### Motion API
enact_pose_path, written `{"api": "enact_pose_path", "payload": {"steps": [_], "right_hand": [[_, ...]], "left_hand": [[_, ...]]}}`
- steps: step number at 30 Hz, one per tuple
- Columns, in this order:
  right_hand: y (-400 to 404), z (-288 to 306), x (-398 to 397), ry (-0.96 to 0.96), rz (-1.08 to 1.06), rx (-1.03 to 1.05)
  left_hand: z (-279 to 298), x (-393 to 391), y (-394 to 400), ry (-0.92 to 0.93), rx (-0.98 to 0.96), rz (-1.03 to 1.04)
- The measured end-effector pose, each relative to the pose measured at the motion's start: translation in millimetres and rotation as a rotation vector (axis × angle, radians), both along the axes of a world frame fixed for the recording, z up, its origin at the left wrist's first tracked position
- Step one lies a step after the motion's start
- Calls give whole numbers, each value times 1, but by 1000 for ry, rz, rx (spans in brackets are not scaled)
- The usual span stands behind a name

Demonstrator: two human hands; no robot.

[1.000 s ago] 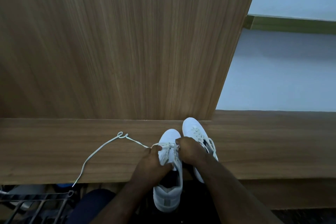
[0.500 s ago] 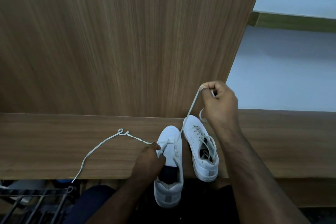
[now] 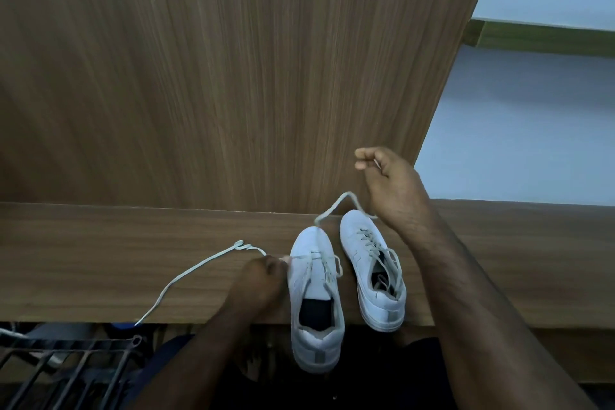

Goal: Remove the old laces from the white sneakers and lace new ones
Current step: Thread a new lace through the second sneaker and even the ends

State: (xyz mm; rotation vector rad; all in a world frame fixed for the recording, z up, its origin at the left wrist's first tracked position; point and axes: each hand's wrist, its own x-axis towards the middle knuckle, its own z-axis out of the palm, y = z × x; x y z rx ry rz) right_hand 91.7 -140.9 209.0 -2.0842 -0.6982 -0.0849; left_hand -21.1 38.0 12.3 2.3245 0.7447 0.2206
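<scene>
Two white sneakers stand side by side on a wooden ledge (image 3: 100, 263). The left sneaker (image 3: 307, 243) overhangs the ledge's near edge and has a white lace through only its front eyelets. My left hand (image 3: 263, 280) pinches that lace at the shoe's left side; a long tail (image 3: 199, 268) trails left across the ledge. My right hand (image 3: 391, 183) is raised behind the shoes with fingers curled, and the lace's other end (image 3: 346, 196) runs slack up to it. The right sneaker (image 3: 361, 240) is fully laced.
A tall wood panel (image 3: 233, 76) rises right behind the ledge. A pale wall (image 3: 519, 143) with a green strip lies to the right. A dark metal rack (image 3: 66, 366) sits below the ledge at the lower left, beside my knee.
My right hand pulled the lace end up from the left sneaker and has now come down a little; the strand, taut before, hangs slack. My left hand stays at the shoe's side.
</scene>
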Motion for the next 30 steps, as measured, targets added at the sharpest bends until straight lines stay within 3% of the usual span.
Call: {"api": "enact_pose_path", "payload": {"steps": [3,5,12,17,20,25,27,30], "right_hand": [[2,-9,5,40,57,-20],[7,-16,8,44,92,-33],[22,-46,0,157,123,-94],[27,-51,-1,202,109,-42],[30,-46,-3,216,113,-3],[40,-17,-9,134,150,62],[47,3,-12,68,173,88],[55,35,-19,-20,203,119]], "left_hand": [[-15,-15,54,167,250,57],[-30,-23,81,243,278,166],[-62,-39,113,368,223,254],[-53,-41,123,402,308,197],[-9,-24,121,111,62,259],[139,-3,94,-571,-348,308],[193,-1,84,-739,-408,263],[248,-6,70,-842,-477,152]]}}
